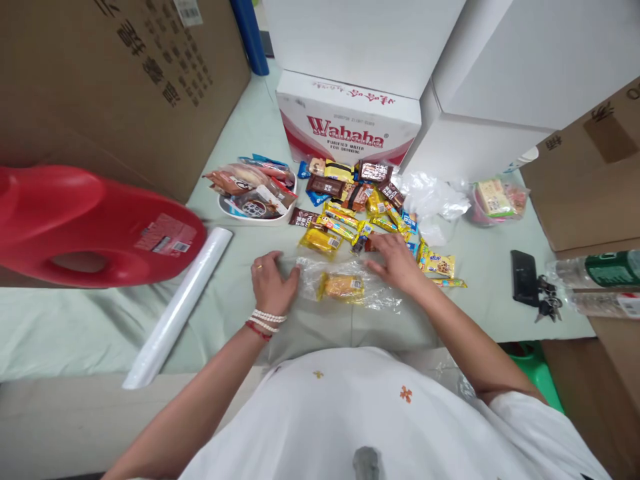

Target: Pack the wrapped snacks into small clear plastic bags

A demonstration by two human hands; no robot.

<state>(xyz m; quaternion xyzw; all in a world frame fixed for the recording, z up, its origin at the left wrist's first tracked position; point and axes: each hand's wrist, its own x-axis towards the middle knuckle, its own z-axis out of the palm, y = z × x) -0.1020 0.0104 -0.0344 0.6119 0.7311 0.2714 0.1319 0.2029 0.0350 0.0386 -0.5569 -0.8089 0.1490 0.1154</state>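
Note:
A clear plastic bag (pixel 305 270) lies flat before me, with one yellow-wrapped snack cake (pixel 343 287) in or on it; I cannot tell which. My left hand (pixel 273 283) rests at the bag's left edge, thumb apart from the bent fingers and nothing visible in it. My right hand (pixel 397 263) reaches over the bag's right side, thumb and fingers apart. Its fingertips are at a small brown packet (pixel 370 245) at the near side of the snack pile. Another yellow-wrapped cake (pixel 320 240) and several yellow stick packets (pixel 337 227) lie just beyond the bag.
A white basket (pixel 257 219) of packaged snacks stands left of the pile, a Wahaha carton (pixel 350 123) behind it. Crumpled plastic bags (pixel 433 197) lie to the right. A plastic-film roll (pixel 180 307) and red jug (pixel 100 227) are left; keys (pixel 549 303) and bottles (pixel 607 270) right.

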